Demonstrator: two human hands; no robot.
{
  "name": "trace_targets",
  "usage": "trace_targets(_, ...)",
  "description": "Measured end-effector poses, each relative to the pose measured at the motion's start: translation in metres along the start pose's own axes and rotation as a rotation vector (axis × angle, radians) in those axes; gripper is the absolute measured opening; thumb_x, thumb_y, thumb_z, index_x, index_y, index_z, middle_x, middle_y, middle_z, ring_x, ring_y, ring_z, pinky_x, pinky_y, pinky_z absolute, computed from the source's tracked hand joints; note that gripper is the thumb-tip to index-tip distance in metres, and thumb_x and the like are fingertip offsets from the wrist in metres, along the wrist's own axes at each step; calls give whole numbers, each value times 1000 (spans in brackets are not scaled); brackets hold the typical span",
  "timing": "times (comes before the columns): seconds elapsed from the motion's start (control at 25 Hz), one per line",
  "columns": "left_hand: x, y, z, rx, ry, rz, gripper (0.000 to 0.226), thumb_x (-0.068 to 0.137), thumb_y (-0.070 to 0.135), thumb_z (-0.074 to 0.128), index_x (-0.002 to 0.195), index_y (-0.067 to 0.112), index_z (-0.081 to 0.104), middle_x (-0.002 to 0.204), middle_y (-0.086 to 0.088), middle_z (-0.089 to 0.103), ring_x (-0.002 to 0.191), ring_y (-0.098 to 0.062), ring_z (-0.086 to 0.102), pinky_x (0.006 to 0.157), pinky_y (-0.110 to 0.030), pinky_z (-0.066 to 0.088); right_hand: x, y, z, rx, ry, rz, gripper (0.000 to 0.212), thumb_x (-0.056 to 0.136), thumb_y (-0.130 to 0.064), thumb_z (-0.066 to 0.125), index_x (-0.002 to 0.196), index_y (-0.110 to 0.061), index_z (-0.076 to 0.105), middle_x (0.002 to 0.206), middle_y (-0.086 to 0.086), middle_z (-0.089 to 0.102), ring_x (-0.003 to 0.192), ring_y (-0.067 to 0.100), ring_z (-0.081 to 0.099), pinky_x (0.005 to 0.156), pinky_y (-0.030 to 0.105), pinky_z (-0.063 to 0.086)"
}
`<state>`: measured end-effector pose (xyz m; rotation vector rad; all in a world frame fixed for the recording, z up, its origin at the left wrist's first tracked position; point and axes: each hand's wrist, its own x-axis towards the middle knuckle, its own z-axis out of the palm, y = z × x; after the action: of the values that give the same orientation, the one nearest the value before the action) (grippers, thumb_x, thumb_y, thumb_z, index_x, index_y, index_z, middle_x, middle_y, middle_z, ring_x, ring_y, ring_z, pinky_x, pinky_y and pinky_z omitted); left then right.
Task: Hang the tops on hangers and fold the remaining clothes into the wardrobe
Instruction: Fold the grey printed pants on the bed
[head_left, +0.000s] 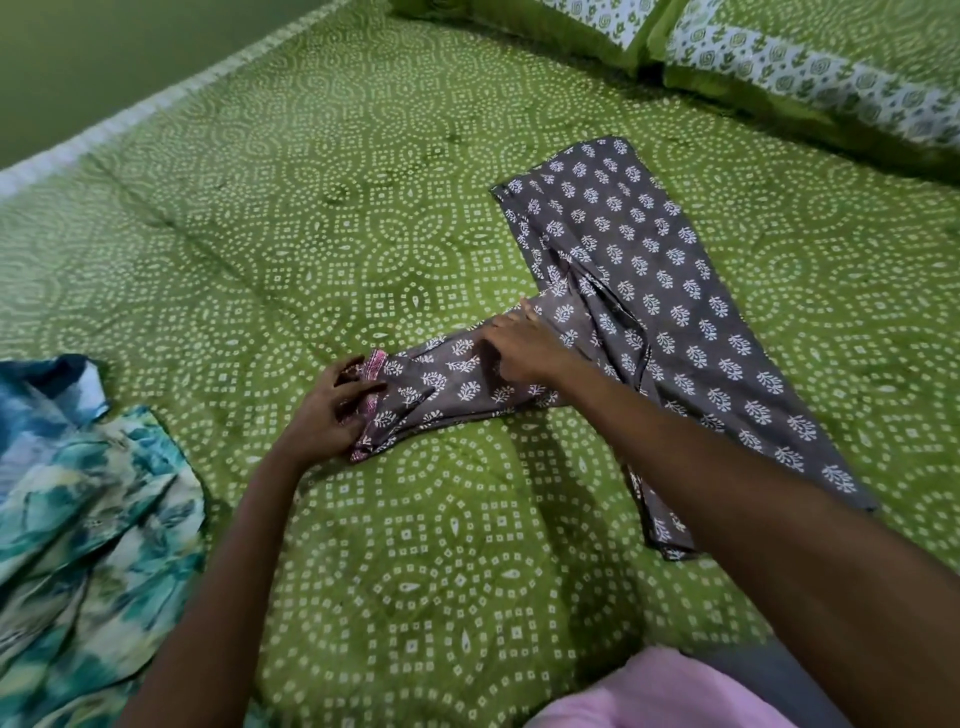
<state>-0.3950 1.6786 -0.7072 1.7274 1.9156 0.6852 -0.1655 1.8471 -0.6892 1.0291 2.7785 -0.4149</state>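
A grey printed garment (644, 291) is lying spread on the green patterned bedsheet (363, 208), occupying the centre and right of the frame, with one leg or sleeve section extending toward centre-left. The left hand (332, 410) is gripping the pink-trimmed cuff end of that section, fingers curled round the fabric. The right hand (524, 345) is resting flat on the same section just right of the left hand, fingers extended and pressing the cloth. A blue-green tie-dye garment (88, 493) is lying crumpled at lower left. Pillows (779, 62) are sitting at upper right.
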Motion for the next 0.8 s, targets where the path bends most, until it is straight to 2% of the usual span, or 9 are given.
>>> trace_targets(0.08, 0, -5, -1, -61, -57, -91, 86, 73, -13, 63, 98, 69, 55, 127, 18, 36, 119, 1, 41, 102, -7, 33, 4, 8, -2, 99, 36, -5, 33, 78, -10, 58, 111, -12, 62, 111, 10, 62, 111, 27, 54, 111, 43, 28)
trace_targets(0.12, 0, -8, 0, -73, -74, -118, 85, 71, -18, 63, 101, 62, 59, 126, 12, 40, 121, -8, 43, 105, -15, 36, 1, 11, -6, 180, 41, -1, 23, 76, -9, 60, 98, -8, 65, 96, 10, 65, 97, 27, 59, 94, 37, 46)
trace_targets(0.2, 1, -9, -2, -10, -102, -104, 68, 72, -18, 60, 111, 38, 61, 128, -2, 41, 120, -22, 45, 105, -29, 39, -6, 17, -15, 358, 3, 12, 4, 75, -4, 60, 75, -7, 59, 72, 4, 59, 75, 22, 57, 61, 23, 44)
trace_targets(0.32, 5, -6, -7, 105, -118, -81, 45, 78, -5, 67, 114, 21, 63, 123, -7, 41, 113, -25, 48, 103, -36, 41, -13, 23, -24, 527, -56, 29, 14, 77, 1, 61, 72, -12, 60, 72, 5, 60, 71, 19, 55, 65, 26, 46)
trace_targets(0.44, 4, -4, -3, 307, 92, 48, 25, 77, 22, 62, 98, 14, 74, 123, -15, 51, 113, -35, 47, 100, -55, 38, -17, 30, -23, 517, -149, 35, 11, 76, 0, 66, 84, -8, 69, 79, 8, 66, 70, 19, 59, 69, 30, 49)
trace_targets(0.52, 3, 0, -5, 181, 261, 106, 24, 78, 22, 55, 92, 13, 72, 125, 0, 56, 119, -22, 47, 104, -42, 35, -19, 40, -32, 627, -119, 69, 7, 79, 1, 63, 76, -2, 68, 69, 10, 63, 62, 19, 55, 66, 32, 45)
trace_targets(0.6, -1, 19, -8, -211, 316, -85, 13, 90, 7, 53, 92, 12, 64, 105, 15, 67, 96, 1, 60, 85, -17, 47, -10, 53, -45, 757, 89, 148, 15, 83, 0, 58, 76, 11, 64, 68, 13, 57, 65, 18, 50, 66, 31, 40)
trace_targets(0.68, -6, 26, 3, -563, 298, -396, 17, 95, 6, 48, 103, 4, 63, 100, -2, 69, 66, 4, 65, 61, -11, 50, 5, 58, -49, 692, 309, 201, 18, 85, -4, 57, 82, 11, 65, 75, 15, 58, 72, 19, 49, 69, 29, 38)
trace_targets(0.8, -16, 14, 22, -680, 394, -711, 25, 95, 8, 49, 113, -7, 58, 110, -19, 61, 47, 3, 60, 46, -10, 47, 26, 48, -38, 502, 387, 255, 17, 89, -15, 57, 95, -1, 66, 96, 14, 65, 94, 22, 54, 86, 36, 43)
